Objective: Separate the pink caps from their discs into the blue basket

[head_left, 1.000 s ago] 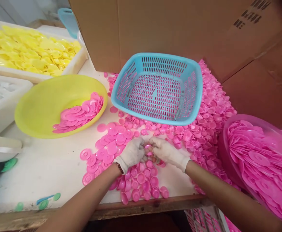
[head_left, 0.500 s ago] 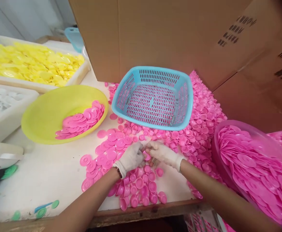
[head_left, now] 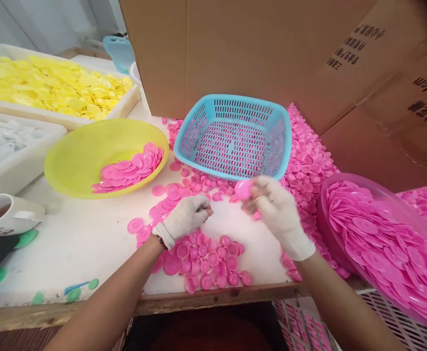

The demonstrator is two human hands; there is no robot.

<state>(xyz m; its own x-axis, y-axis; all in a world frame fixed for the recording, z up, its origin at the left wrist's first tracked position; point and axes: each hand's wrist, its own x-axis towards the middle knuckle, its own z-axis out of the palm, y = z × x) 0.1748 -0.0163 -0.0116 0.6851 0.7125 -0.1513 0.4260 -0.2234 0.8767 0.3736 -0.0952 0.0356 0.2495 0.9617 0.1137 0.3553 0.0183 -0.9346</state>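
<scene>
1 white mug point(head_left: 13, 222) near green discs point(head_left: 27, 238)

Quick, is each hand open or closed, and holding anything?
Left white-gloved hand: fingers curled; can't tell if it grips anything.
Right white-gloved hand: closed on a round pink plastic piece.

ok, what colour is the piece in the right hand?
The piece is pink, slightly blurred; best seen in the head view.
</scene>
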